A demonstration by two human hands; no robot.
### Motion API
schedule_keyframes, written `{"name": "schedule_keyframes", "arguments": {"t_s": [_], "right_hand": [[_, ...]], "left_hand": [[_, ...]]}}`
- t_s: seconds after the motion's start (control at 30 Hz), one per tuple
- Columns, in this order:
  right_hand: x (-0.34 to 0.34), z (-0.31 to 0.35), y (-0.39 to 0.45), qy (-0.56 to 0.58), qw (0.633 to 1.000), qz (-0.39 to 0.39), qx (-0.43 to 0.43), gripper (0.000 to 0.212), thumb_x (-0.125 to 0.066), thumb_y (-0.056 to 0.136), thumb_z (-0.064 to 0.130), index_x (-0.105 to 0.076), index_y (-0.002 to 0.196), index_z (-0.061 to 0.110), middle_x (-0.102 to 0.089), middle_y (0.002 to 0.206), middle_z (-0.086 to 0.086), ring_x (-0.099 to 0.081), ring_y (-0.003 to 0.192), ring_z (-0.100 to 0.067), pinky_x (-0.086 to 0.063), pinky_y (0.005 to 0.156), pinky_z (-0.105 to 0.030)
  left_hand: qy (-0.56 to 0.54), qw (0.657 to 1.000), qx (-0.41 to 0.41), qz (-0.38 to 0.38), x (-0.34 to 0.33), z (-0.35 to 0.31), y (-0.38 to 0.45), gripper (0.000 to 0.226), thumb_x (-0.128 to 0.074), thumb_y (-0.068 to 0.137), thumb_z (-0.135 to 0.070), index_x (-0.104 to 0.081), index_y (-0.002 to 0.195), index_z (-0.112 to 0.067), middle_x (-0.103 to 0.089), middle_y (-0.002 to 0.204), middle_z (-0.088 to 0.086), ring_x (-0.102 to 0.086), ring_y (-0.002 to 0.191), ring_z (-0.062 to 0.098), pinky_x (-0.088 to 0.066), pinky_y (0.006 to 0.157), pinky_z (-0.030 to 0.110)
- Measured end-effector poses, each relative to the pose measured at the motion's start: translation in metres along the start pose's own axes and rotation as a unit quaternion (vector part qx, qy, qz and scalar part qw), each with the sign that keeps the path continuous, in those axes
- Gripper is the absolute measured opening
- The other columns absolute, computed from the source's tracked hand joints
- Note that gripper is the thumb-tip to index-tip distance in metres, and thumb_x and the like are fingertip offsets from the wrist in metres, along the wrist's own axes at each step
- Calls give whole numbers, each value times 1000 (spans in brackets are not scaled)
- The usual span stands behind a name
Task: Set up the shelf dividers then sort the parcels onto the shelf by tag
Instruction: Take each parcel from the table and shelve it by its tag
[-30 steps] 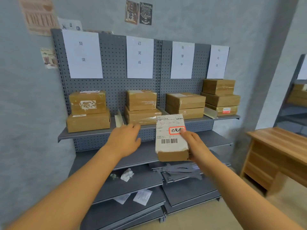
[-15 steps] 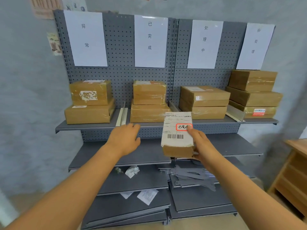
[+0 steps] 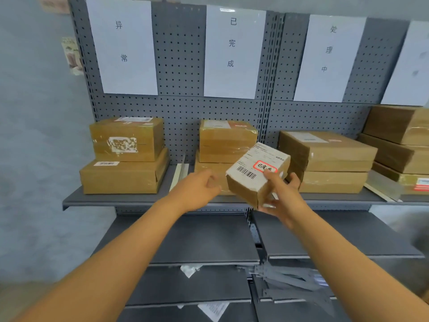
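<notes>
Both my arms reach forward toward the top shelf (image 3: 111, 201). My right hand (image 3: 282, 201) grips the small parcel (image 3: 254, 175), tilted, thumb on its red-bordered tag (image 3: 265, 166), just in front of the second stack (image 3: 226, 145). My left hand (image 3: 197, 189) hovers beside it, fingers loose, holding nothing.

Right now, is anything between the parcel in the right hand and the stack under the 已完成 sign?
Nothing visible does. The parcel, gripped by the right hand, is just in front of the two-box stack; its top is bare. The left hand hovers beside it.
</notes>
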State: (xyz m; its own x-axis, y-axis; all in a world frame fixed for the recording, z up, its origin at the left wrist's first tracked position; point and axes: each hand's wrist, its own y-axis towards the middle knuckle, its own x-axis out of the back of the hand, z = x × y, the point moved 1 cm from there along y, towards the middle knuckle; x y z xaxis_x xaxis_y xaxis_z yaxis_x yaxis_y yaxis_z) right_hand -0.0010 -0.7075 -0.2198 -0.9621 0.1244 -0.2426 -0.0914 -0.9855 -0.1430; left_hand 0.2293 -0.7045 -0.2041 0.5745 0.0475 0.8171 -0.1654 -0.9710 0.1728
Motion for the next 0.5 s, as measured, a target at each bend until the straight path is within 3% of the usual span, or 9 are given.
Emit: {"name": "schedule_keyframes", "arguments": {"t_s": [0.13,0.27,0.4,0.5], "right_hand": [[-21,5,44,41,999,9,-9,107,-77,85,27,2,155,43,-58,113,5,-65,100,-28,-61,60,-48],[-36,3,78,62,998,18,-24,102,-79,84,25,-4,151,41,-57,128,-2,-65,108,-29,-60,69,-56],[-41,5,105,-29,998,12,-48,92,-79,81,41,-14,145,35,-57,125,-6,-69,99,-36,-61,69,-52],[-40,9,121,-98,993,8,-68,94,-80,78,51,-16,143,29,-59,116,-7,-71,95,-33,-62,70,-48]], "left_hand": [[-81,996,-3,39,-1,2,46,34,-57,94,-50,-54,123,-33,-56,103,-20,-55,88,-6,-42,67,19],[-83,995,17,46,-5,12,79,45,-59,94,-47,-48,132,-27,-58,111,-12,-58,94,5,-41,69,20],[-72,996,29,42,-7,21,109,50,-59,95,-42,-43,138,-21,-59,112,-7,-57,96,8,-38,67,16],[-78,995,54,39,-12,24,128,51,-60,95,-33,-41,140,-18,-62,106,-6,-59,95,10,-42,70,23]]}}
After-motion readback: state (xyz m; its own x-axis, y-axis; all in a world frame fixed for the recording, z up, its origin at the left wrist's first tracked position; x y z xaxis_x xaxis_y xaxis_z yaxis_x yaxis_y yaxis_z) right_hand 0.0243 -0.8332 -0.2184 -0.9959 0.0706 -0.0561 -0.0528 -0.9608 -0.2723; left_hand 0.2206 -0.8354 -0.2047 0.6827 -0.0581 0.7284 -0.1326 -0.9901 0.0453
